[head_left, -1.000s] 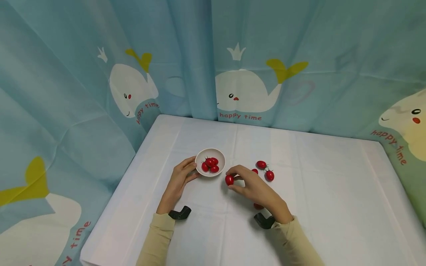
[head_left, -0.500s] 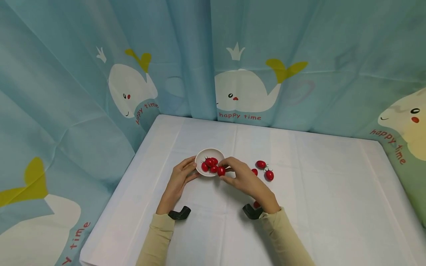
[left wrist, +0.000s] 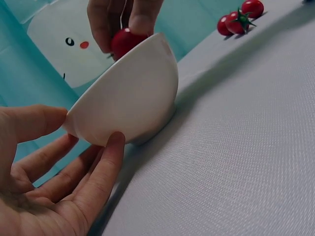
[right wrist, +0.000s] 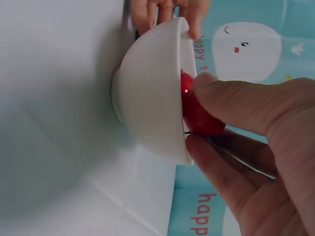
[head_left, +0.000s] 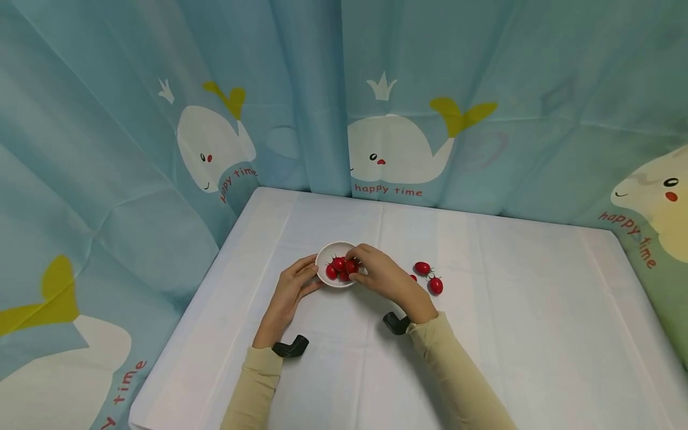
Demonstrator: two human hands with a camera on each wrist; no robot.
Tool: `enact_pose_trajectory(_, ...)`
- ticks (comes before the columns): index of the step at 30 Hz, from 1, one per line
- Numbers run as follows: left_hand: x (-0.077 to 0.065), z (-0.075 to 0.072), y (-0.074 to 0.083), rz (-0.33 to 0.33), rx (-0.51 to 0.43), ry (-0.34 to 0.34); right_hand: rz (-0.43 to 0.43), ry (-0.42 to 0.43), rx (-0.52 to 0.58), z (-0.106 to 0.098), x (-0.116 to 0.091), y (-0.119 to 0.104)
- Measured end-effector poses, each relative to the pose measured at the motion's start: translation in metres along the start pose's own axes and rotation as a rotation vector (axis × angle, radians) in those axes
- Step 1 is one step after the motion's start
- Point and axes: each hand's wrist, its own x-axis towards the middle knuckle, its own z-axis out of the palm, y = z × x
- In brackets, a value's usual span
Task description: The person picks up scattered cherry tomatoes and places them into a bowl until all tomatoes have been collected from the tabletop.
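Shifted leftward since the earlier frame, the right hand (head_left: 383,273) pinches 1 tomato (head_left: 352,266) in its grip at the rim of the bowl (left wrist: 128,93). The left hand (head_left: 287,292) holds the bowl, more tomatoes (head_left: 331,272) inside, nearer the bench's left edge than its right. 3 loose tomatoes (head_left: 436,286) lie rightward; beyond the back edge hangs a curtain (head_left: 312,89).

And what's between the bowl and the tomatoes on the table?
The right hand lies between the bowl and those tomatoes; the head view shows it.
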Motion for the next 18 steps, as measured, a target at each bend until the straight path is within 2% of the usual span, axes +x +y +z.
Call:
enact_pose_trajectory(4, 0.0, 0.0, 0.0, -0.001, 0.0, 0.003, -0.011, -0.028, -0.08, 0.002, 0.005, -0.001)
enact_pose_trajectory(10, 0.0, 0.0, 0.0, -0.003, 0.004, 0.008, -0.012, -0.069, -0.135, 0.002, 0.012, -0.007)
enact_pose_trajectory(15, 0.0, 0.0, 0.0, -0.004, -0.006, -0.001, -0.039, -0.088, -0.158, 0.002, 0.016, -0.009)
enact_pose_trajectory(18, 0.0, 0.0, 0.0, -0.003, -0.003, -0.007, -0.026, -0.096, -0.152, 0.003, 0.018, -0.011)
